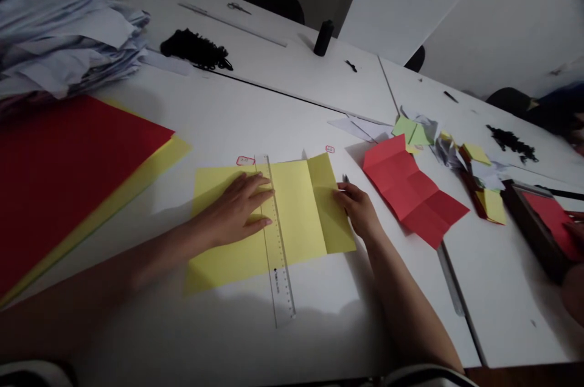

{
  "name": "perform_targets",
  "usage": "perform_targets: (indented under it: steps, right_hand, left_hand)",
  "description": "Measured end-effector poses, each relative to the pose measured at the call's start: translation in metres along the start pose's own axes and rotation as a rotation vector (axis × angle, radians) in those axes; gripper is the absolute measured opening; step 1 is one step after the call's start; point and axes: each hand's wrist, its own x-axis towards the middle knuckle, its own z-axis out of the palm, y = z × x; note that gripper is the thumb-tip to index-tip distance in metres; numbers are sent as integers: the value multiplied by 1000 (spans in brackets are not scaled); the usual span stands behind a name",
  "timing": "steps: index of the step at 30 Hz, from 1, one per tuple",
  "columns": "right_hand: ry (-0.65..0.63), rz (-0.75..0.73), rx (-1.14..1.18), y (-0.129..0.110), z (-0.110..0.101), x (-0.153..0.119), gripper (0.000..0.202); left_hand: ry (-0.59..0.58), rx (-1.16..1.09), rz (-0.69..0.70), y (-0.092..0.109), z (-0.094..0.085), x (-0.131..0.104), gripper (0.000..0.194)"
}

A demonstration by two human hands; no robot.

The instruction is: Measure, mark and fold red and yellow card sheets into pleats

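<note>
A yellow sheet (296, 210) lies on the white table, its right part creased and raised as a flap. Across the sheet runs a clear ruler (280, 259), tilted a little. My left hand (241, 207) rests flat on the paper and the ruler's left side, fingers spread. At the flap's right edge, my right hand (358, 207) pinches the yellow paper between thumb and fingers. The dark tip of a pen (345, 179) shows just above that hand.
Left are stacked red sheets (77, 174) and a pile of white papers (68, 40). A creased red sheet (413, 189) lies right, near folded scraps (490, 204). Black cord (196, 49), scissors (238, 8) and a black cylinder (323, 38) stand farther back. Another person's hand (575, 229) is far right.
</note>
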Motion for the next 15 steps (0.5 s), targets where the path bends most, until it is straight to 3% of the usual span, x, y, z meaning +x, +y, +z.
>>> perform_targets:
  steps: [7, 15]
  right_hand:
    - [-234, 7, 92, -16, 6, 11, 34]
    - [-256, 23, 132, -13, 10, 15, 32]
  left_hand:
    - [4, 18, 28, -7, 4, 7, 44]
    - [-4, 5, 1, -7, 6, 5, 45]
